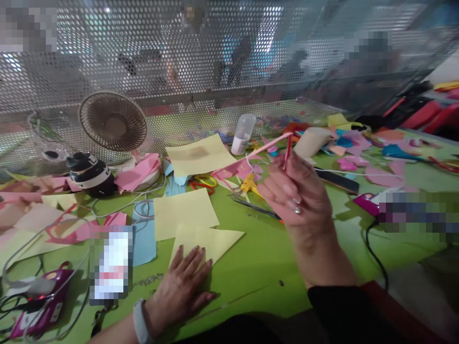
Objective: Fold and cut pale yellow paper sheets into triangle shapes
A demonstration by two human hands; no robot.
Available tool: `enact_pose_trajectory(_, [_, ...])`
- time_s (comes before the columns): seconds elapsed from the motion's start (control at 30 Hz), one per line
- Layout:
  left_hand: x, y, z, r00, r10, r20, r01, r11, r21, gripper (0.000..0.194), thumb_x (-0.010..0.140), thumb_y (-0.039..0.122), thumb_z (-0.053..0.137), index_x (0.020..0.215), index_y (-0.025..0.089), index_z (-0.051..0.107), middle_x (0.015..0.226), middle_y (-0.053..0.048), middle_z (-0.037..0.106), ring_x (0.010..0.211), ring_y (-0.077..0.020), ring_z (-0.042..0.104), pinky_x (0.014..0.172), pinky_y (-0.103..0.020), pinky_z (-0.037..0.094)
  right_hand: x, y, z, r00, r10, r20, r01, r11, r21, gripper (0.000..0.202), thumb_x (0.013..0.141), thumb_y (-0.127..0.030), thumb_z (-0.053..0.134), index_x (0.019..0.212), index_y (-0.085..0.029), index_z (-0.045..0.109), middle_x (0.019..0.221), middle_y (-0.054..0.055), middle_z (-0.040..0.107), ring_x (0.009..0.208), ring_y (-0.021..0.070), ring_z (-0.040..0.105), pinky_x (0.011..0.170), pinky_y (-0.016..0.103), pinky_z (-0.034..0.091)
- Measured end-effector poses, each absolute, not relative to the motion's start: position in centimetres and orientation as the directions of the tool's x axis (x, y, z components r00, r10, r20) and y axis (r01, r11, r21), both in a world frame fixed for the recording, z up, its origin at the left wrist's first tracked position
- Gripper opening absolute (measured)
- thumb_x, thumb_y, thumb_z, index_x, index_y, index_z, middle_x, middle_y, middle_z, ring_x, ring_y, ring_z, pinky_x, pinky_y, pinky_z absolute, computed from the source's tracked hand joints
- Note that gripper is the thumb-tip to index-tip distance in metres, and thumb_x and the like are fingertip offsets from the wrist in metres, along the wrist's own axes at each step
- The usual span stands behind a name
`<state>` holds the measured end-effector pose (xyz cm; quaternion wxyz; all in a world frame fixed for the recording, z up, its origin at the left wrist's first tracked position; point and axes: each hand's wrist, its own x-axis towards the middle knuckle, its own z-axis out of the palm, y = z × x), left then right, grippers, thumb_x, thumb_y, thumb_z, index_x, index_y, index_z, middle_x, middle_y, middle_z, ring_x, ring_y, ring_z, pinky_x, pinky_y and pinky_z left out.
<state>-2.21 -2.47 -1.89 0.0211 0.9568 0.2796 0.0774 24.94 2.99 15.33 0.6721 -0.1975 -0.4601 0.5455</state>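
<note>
The right grip (301, 186) is closed, thumb and fingers pinching a narrow pink strip (268, 144) and lifting it above the bench (251, 272). The strip is thin and flat; it bends sharply just above the fingertips, with one short, redder part running down into the fingers and a longer, paler part slanting down to the left. Where that far part ends among the pink scraps cannot be told.

The left grip (186, 286) is open and holds nothing: it lies palm down, fingers spread, the fingertips on a pointed yellow paper (215, 239), below and left of the right grip. The pointed paper overlaps the lower edge of a yellow sheet (184, 212), and a light blue paper (144, 248) lies just left of that sheet. Left of the left grip is a lit phone (114, 263), its screen blurred out.

Just left of the right grip are a yellow figure-like piece (250, 184) and a dark, slender tool (256, 208). Behind the grip sits a beige roll (312, 142); to its right lies a dark flat object (337, 180). Farther back and left stand a clear bottle (244, 134), a black round container (91, 174) and a round fan (113, 122), before a perforated metal screen (215, 71).
</note>
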Motion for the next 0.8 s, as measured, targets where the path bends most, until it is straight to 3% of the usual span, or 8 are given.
enact_pose_trajectory(0.3, [-2.3,-2.5,-1.3,0.846,0.527,0.082,0.523,-0.85,0.06,0.064,0.099,0.057,0.04,0.15,0.019,0.039,0.152,-0.017,0.046,0.141,-0.0358,0.043,0.109,-0.066,0.042,25.6,1.7,16.2,0.042,0.899,0.436,-0.524,0.391,-0.756,0.005,0.084,-0.029,0.074,0.085,-0.024,0.076,0.041,-0.011,0.036,0.028,0.001,0.018,0.036,0.021,0.02])
enact_pose_trajectory(0.53, [-2.1,-2.5,-0.9,0.843,0.532,0.086,0.527,-0.847,0.073,0.065,0.098,0.058,0.043,0.15,0.02,0.04,0.15,-0.018,0.048,0.14,-0.0358,0.044,0.109,-0.065,0.041,26.3,1.6,15.4,-0.273,0.836,0.475,-0.472,0.314,-0.824,0.01,0.09,-0.033,0.069,0.087,-0.027,0.076,0.038,-0.009,0.04,0.024,0.0035,0.02,0.03,0.022,0.012])
enact_pose_trajectory(0.7, [-2.3,-2.4,-1.1,0.843,0.531,0.089,0.525,-0.847,0.077,0.065,0.098,0.057,0.043,0.151,0.02,0.038,0.152,-0.017,0.046,0.141,-0.036,0.043,0.11,-0.065,0.04,26.9,1.4,15.3,-0.322,0.797,0.511,-0.519,0.303,-0.8,0.015,0.094,-0.03,0.063,0.085,-0.027,0.075,0.031,-0.011,0.034,0.019,0.0027,0.021,0.028,0.019,0.014])
enact_pose_trajectory(0.8, [-2.2,-2.4,-1.2,0.847,0.527,0.077,0.522,-0.85,0.078,0.064,0.099,0.058,0.041,0.15,0.019,0.041,0.15,-0.018,0.048,0.14,-0.0372,0.044,0.108,-0.067,0.041,27.6,1.5,14.5,-0.362,0.827,0.431,-0.493,0.223,-0.841,0.012,0.091,-0.032,0.067,0.086,-0.026,0.076,0.035,-0.008,0.044,0.019,0.0034,0.027,0.024,0.017,0.012])
